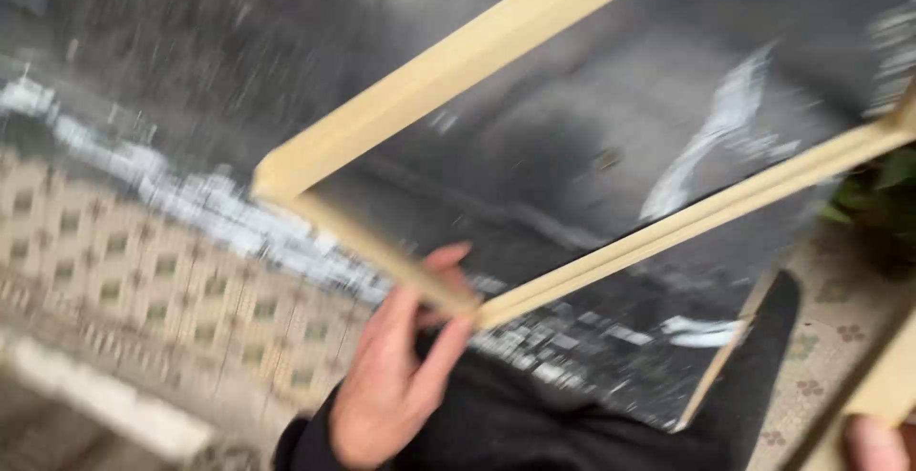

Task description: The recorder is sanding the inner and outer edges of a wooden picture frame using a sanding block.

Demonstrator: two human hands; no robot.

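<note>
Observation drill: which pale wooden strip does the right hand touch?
The strip at the far right edge, apart from the frame in the left hand.

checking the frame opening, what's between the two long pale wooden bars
In the head view, no crosspiece or panel spans between the upper bar and the lower bar; through the gap shows only the blurred dark surface behind.

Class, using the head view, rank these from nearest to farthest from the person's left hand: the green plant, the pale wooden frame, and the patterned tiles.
1. The pale wooden frame: its lower corner is in the left hand's grip.
2. The patterned tiles: to the left of the hand, on the ground.
3. The green plant: at the far right edge, beyond the frame.
</note>
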